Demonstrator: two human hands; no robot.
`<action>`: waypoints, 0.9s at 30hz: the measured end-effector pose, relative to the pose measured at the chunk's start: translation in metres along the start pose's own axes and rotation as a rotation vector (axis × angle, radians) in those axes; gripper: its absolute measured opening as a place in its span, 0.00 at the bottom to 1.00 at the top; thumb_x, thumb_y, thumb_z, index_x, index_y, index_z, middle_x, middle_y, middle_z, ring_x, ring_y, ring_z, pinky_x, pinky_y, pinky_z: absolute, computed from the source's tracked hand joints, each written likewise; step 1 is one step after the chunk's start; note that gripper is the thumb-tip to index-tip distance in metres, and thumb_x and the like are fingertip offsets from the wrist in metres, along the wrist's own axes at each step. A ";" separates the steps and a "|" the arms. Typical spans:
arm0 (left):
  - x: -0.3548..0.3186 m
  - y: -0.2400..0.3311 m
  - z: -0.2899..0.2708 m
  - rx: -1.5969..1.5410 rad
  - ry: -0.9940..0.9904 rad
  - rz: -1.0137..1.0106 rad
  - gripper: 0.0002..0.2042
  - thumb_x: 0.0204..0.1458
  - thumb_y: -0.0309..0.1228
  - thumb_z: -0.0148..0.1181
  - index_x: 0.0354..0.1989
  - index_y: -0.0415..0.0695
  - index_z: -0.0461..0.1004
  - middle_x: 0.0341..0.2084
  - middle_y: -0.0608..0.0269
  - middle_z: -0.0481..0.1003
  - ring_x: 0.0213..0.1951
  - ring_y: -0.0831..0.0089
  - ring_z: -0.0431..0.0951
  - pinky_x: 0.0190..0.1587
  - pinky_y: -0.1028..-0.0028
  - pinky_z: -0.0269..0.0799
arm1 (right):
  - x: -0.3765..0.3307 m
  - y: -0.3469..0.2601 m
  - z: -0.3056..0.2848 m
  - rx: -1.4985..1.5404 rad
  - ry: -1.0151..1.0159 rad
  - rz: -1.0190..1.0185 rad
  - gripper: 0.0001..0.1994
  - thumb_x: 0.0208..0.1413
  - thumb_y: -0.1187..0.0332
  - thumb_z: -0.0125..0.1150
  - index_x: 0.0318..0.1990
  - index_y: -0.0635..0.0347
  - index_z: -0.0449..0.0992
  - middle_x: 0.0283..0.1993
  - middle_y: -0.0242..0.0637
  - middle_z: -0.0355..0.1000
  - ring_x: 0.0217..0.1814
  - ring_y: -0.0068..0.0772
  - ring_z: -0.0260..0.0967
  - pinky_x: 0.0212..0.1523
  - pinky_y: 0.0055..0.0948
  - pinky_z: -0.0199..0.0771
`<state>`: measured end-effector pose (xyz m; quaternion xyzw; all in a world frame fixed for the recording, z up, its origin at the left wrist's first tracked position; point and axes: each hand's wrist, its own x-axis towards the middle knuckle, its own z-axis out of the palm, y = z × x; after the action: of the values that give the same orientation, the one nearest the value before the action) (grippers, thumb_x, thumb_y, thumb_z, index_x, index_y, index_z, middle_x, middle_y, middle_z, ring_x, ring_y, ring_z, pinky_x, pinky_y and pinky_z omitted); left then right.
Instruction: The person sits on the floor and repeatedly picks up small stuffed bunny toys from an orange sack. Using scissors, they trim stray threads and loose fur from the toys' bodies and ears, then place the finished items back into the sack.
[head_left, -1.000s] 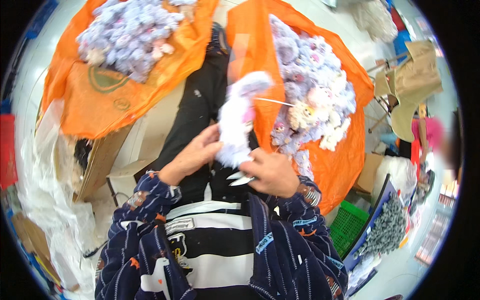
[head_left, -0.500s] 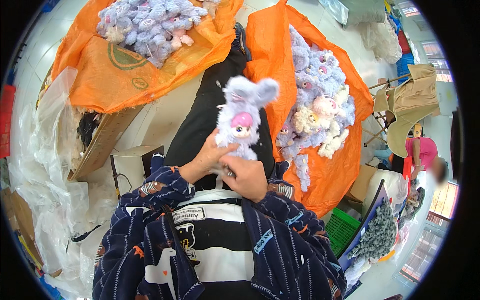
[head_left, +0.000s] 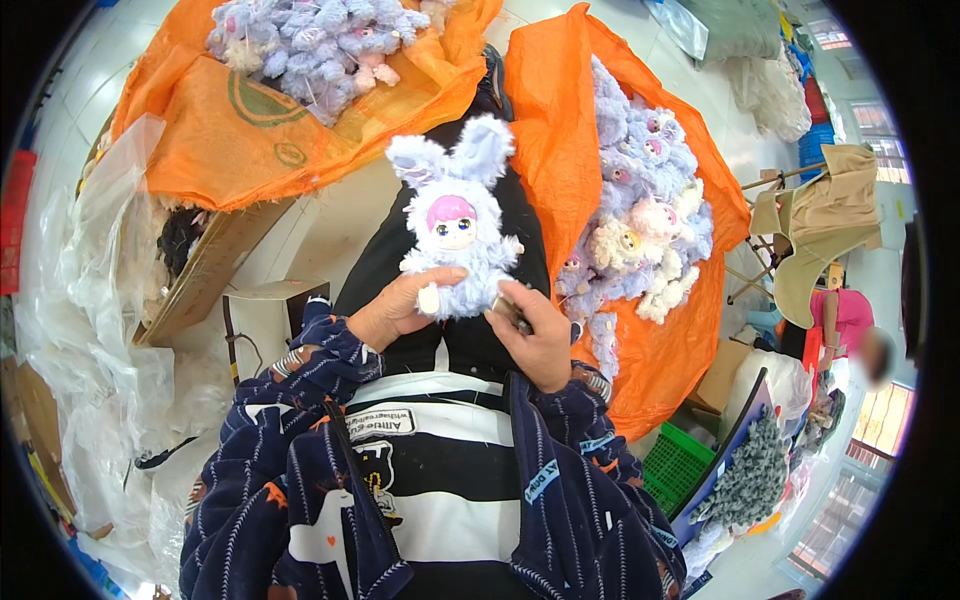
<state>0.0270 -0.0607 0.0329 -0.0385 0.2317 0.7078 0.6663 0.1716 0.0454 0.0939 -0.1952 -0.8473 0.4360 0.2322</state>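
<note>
A pale lavender plush doll (head_left: 462,245) with long upright ears, pink hair and a small molded face lies face up above my lap. Around its lower left side, my left hand (head_left: 402,305) is closed, with the thumb across its belly and a cream foot showing beside the fingers. My right hand (head_left: 535,335) is curled at the doll's lower right, fingertips touching its leg. Something small, dark and metallic-looking sits in that hand, mostly hidden by the fingers; its kind cannot be made out.
An orange sack (head_left: 215,150) heaped with lavender plush dolls lies ahead on the left, another orange sack (head_left: 550,110) with similar dolls on the right. Clear plastic bags (head_left: 95,330) and a cardboard box (head_left: 262,330) are at left; a green basket (head_left: 678,465) and folding chair (head_left: 820,210) at right.
The doll has turned from tilted to face up and shifted slightly left and down. My right hand has moved from beside my left hand to the doll's right side.
</note>
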 end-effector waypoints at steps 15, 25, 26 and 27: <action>-0.001 -0.015 -0.005 0.167 0.056 0.022 0.18 0.46 0.24 0.56 0.48 0.38 0.66 0.41 0.57 0.72 0.42 0.68 0.74 0.46 0.72 0.70 | -0.004 0.024 0.003 -0.409 -0.016 -0.011 0.10 0.39 0.68 0.65 0.25 0.61 0.69 0.19 0.41 0.67 0.20 0.39 0.67 0.19 0.30 0.63; -0.015 -0.002 0.024 0.389 -0.166 -0.122 0.22 0.44 0.27 0.62 0.49 0.40 0.66 0.43 0.61 0.71 0.46 0.72 0.70 0.51 0.73 0.64 | 0.042 0.022 -0.024 0.289 0.291 0.465 0.12 0.48 0.70 0.60 0.38 0.68 0.70 0.28 0.31 0.69 0.29 0.19 0.65 0.31 0.20 0.65; -0.014 -0.007 0.019 0.420 -0.167 -0.135 0.22 0.43 0.27 0.62 0.49 0.40 0.66 0.43 0.62 0.71 0.46 0.72 0.70 0.50 0.73 0.64 | 0.050 0.022 -0.028 0.380 0.233 0.572 0.13 0.48 0.68 0.60 0.38 0.67 0.71 0.29 0.31 0.69 0.29 0.19 0.65 0.31 0.20 0.65; -0.014 -0.012 0.015 0.450 -0.167 -0.147 0.22 0.43 0.26 0.62 0.49 0.40 0.66 0.43 0.62 0.71 0.46 0.73 0.70 0.50 0.73 0.64 | 0.053 0.025 -0.029 0.397 0.258 0.570 0.12 0.48 0.69 0.59 0.38 0.66 0.71 0.31 0.31 0.69 0.29 0.19 0.66 0.31 0.20 0.66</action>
<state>0.0440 -0.0679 0.0477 0.1530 0.3242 0.5885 0.7247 0.1473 0.1059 0.0999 -0.4277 -0.6216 0.6108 0.2399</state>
